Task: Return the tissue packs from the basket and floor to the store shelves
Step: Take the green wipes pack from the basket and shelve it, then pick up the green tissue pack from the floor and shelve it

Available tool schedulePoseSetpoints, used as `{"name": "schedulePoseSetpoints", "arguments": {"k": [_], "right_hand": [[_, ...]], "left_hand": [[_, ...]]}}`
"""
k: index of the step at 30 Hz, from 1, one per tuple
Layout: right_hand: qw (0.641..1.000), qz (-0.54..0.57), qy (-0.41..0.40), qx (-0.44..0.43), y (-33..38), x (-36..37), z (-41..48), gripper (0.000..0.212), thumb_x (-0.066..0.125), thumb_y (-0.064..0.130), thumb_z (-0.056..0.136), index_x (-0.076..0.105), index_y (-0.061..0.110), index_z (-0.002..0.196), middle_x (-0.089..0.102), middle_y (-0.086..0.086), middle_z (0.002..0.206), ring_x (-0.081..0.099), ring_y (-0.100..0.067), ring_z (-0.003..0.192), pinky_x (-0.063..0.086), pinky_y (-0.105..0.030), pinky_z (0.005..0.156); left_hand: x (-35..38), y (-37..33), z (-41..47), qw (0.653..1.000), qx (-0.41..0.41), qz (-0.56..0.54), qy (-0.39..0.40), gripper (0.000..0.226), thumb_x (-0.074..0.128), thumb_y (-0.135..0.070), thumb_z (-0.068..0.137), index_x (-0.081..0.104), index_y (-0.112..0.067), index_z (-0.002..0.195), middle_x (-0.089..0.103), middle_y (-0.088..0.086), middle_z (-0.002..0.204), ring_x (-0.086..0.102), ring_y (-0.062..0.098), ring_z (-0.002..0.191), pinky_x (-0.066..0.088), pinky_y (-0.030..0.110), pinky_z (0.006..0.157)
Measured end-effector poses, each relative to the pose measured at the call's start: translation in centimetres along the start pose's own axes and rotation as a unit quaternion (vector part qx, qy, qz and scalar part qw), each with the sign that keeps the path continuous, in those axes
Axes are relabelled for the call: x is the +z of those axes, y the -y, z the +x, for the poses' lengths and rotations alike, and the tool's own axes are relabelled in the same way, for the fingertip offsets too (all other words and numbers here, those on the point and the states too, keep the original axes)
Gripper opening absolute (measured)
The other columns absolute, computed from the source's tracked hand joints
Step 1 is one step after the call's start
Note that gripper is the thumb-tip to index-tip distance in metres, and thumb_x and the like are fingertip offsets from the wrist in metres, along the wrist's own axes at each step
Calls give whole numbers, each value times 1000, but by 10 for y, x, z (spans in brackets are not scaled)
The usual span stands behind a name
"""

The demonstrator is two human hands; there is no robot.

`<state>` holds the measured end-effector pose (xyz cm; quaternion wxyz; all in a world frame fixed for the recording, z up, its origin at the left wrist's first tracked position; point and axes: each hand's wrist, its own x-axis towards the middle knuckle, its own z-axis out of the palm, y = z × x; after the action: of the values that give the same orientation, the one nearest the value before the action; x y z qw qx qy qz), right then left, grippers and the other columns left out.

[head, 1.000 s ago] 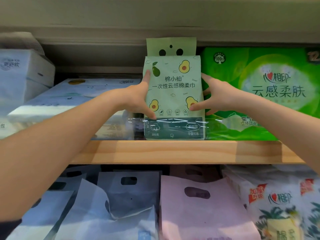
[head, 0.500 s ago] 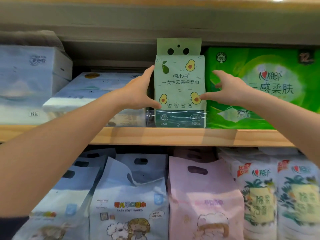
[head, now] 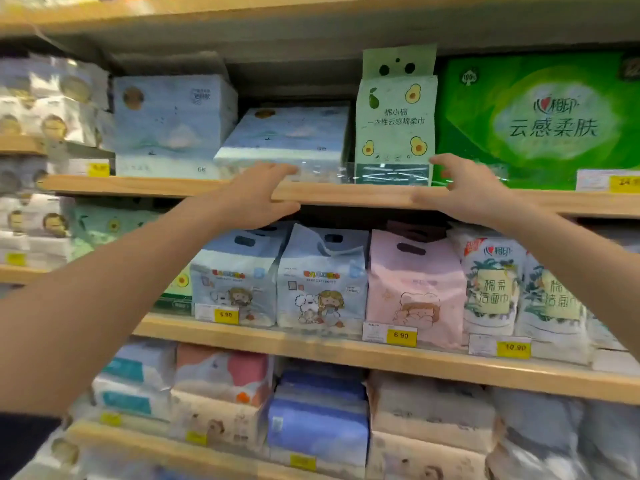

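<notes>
While the pale-green avocado-print tissue pack (head: 394,123) stands upright on the wooden shelf (head: 346,195), your left hand (head: 256,195) and right hand (head: 467,188), both open-gripped and empty, could nudge it over.

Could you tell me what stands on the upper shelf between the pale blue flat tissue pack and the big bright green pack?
The head view shows one upright light-green avocado-print tissue pack standing there.

Avocado pack (head: 394,126) wedged between blue pack (head: 284,140) and green pack (head: 540,123).
</notes>
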<state>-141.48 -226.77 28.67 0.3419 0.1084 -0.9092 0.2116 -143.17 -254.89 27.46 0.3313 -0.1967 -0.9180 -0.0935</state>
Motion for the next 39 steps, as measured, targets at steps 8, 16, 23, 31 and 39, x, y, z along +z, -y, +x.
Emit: {"name": "schedulePoseSetpoints", "arguments": {"k": [8, 16, 23, 31, 39], "right_hand": [[990, 53, 128, -27, 47, 60, -132, 63, 67, 32, 81, 44, 13, 136, 44, -10, 144, 44, -29, 127, 35, -35, 100], [957, 105, 248, -103, 160, 138, -250, 66, 65, 33, 80, 40, 12, 137, 46, -15, 140, 44, -33, 125, 38, -42, 100], [937, 137, 271, -171, 269, 218, -362, 65, 67, 27, 79, 42, 9, 136, 49, -18, 136, 47, -35, 124, 40, -45, 100], [895, 167, 380, -162, 382, 294, -460, 69, 63, 34, 83, 33, 13, 142, 42, -11, 144, 40, -28, 130, 37, -41, 103], [830, 204, 462, -237, 491, 352, -513, 68, 65, 28, 83, 33, 11, 141, 40, -12, 145, 38, -28, 133, 32, -39, 106]], "left_hand": [[-6, 20, -172, 983, -102, 49, 145, 67, 51, -38, 91, 21, -18, 146, 19, 14, 154, 28, 32, 138, 27, 38, 109], [-48, 77, -376, 955, -197, 81, 209, 64, 45, -44, 92, 20, -22, 146, 23, 9, 153, 42, 32, 128, 39, 42, 100], [-90, 142, -562, 924, -270, 121, 243, 64, 46, -45, 91, 24, -19, 145, 28, 13, 152, 38, 33, 133, 36, 47, 105], [-150, 196, -730, 872, -374, 139, 284, 65, 48, -45, 90, 24, -19, 146, 29, 17, 151, 37, 33, 133, 30, 47, 109], [-188, 216, -840, 817, -472, 136, 302, 65, 47, -46, 91, 23, -22, 146, 24, 16, 153, 36, 32, 134, 27, 45, 111]]}}
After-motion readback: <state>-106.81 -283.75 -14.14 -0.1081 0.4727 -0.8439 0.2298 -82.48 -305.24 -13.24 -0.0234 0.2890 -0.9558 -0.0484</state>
